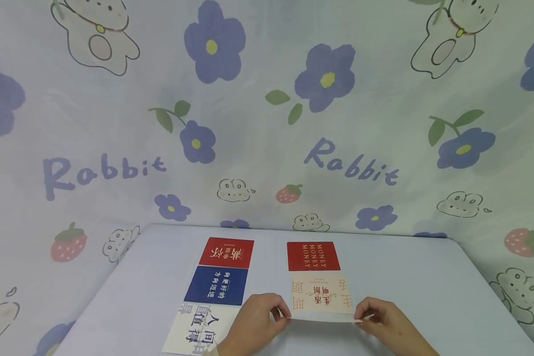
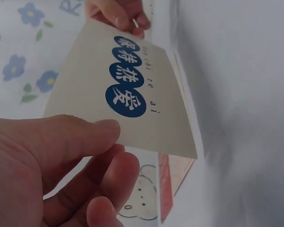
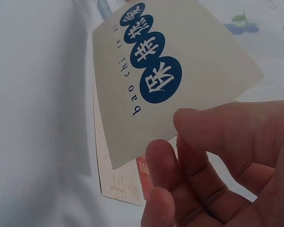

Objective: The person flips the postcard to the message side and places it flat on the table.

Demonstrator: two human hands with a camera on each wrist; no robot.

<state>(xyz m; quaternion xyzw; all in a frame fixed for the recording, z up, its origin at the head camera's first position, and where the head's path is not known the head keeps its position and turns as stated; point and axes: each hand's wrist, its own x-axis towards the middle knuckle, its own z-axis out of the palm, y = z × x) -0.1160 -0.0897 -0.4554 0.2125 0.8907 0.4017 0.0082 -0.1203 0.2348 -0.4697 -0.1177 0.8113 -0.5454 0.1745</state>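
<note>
A cream card point(image 2: 80, 80) with white characters in blue ovals and small Latin letters is held raised and tilted between both hands. The head view shows it nearly edge-on. My left hand point(image 1: 255, 324) pinches one end between thumb and fingers. At the opposite end, my right hand point(image 1: 391, 326) pinches it the same way, close up in the right wrist view. Just beyond the held card lies a beige card point(image 1: 322, 291) with red characters, its near edge partly covered. A red MONEY card point(image 1: 313, 256) lies flat behind that one.
To the left, a column of cards lies on the white tabletop point(image 1: 427, 277): a red card point(image 1: 227, 252) at the back, a blue card point(image 1: 215, 286), then a white card point(image 1: 196, 326) partly behind my left hand. A patterned rabbit-and-flower cloth point(image 1: 258, 148) hangs behind the table.
</note>
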